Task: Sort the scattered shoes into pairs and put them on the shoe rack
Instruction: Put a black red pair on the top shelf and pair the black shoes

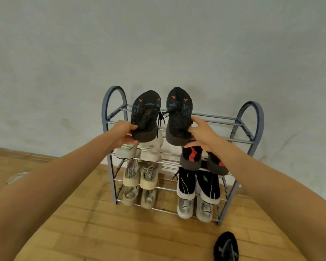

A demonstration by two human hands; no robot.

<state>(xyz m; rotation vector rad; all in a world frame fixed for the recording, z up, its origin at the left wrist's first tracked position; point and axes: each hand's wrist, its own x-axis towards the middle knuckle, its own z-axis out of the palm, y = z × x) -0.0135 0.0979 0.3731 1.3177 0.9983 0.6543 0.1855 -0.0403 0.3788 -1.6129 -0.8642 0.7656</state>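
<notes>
Plain wall, wood floor; rack (249,141) top tier bare. Left hand (123,135) and right hand (202,137) each clamp a black shoe, left shoe (145,115), right shoe (179,115), heels near hands, toes toward wall, over the tier's left-to-middle rails

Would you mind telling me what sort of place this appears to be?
Probably a home entryway or hall: a metal shoe rack full of shoes stands on a wooden floor against a plain pale wall.
</notes>
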